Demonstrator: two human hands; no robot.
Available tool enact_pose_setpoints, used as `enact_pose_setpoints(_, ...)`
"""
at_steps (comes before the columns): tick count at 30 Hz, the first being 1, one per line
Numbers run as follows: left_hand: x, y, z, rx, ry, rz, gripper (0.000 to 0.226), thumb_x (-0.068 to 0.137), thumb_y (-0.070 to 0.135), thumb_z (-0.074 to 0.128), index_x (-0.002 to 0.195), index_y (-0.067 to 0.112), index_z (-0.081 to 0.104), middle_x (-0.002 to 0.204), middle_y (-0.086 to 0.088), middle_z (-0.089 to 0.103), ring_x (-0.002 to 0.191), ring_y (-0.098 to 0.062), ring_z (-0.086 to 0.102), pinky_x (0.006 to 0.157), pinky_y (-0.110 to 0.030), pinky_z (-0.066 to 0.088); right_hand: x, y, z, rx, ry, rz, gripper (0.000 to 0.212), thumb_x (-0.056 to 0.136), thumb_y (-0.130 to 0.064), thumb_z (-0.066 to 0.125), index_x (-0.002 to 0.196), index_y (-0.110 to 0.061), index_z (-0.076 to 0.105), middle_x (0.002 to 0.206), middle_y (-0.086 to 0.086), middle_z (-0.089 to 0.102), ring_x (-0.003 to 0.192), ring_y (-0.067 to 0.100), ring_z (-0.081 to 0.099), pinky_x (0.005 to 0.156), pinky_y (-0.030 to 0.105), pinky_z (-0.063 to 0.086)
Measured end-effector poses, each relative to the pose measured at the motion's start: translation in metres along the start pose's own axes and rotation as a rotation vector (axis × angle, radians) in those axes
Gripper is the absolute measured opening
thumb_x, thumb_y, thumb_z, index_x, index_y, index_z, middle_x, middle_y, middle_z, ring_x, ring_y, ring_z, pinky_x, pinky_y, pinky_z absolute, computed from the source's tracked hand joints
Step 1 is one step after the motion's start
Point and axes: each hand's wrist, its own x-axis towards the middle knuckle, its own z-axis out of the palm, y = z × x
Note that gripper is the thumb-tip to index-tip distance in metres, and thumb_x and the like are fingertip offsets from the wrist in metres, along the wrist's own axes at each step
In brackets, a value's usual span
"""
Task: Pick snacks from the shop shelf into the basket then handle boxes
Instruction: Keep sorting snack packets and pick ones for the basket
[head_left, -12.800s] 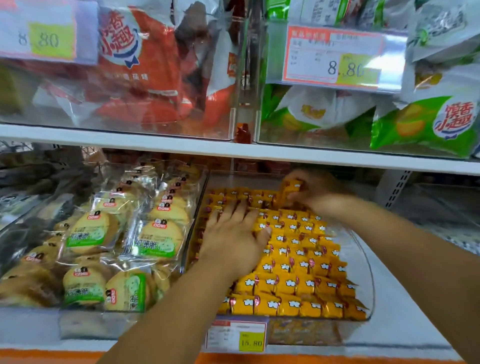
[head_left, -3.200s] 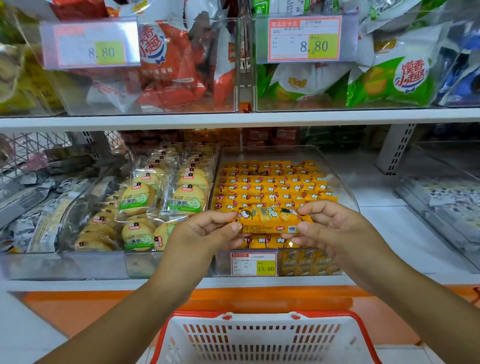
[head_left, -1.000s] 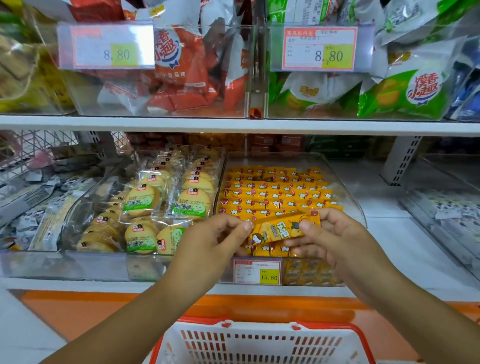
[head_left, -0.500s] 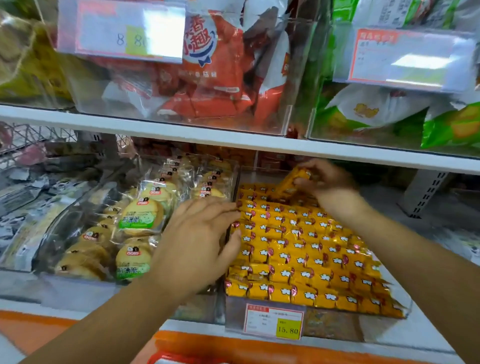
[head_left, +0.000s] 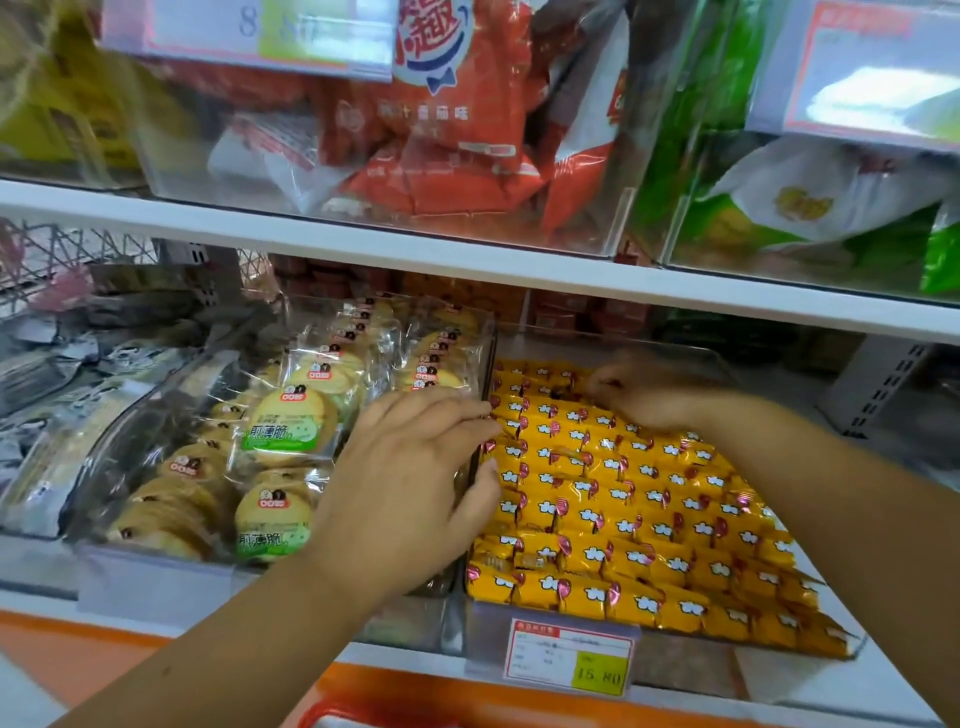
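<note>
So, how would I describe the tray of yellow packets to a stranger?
Look at the lower shelf, under the red bags. The clear tray right of the round biscuits holds rows of yellow packets; only it carries the 15.80 tag.

Price tag (head_left: 571, 657), lower tier front, reads 15.80. Upper tier: red bags (head_left: 441, 130), green bags (head_left: 779, 208) to their rt. Lower left: round biscuit packs (head_left: 283, 428), clear wrap, green labels. Wire mesh (head_left: 62, 254) far left, behind.
</note>
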Motion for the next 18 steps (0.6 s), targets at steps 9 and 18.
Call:
enact_pose_setpoints(9, 0.001, 0.001, -0.001, -0.015, 0.003, -0.003, 0.038, 0.09, 0.041, 0.048, 0.113, 0.025, 0.074, 0.118, 0.013, 0.069, 0.119, -0.007, 0.053, 0.105, -0.028, 0.025, 0.023, -0.043, 0.021, 0.027, 0.195, -0.01, 0.018, 0.098, -0.024, 0.057, 0.112, -0.021, 0.068, 0.113, 0.0, 0.061, 0.101, 0.017, 0.057, 0.084, 0.027, 0.045)
enact_pose_setpoints(18, 0.009, 0.007, -0.01, 0.072, -0.072, -0.037, 0.046, 0.087, 0.05, 0.045, 0.123, 0.031, 0.065, 0.12, 0.015, 0.066, 0.118, -0.009, 0.052, 0.097, -0.029, 0.026, -0.066, -0.049, 0.016, 0.346, 0.542, -0.081, 0.02, 0.1, -0.02, 0.054, 0.116, -0.02, 0.066, 0.107, -0.008, 0.063, 0.083, 0.0, 0.054, 0.07, 0.01, 0.039)
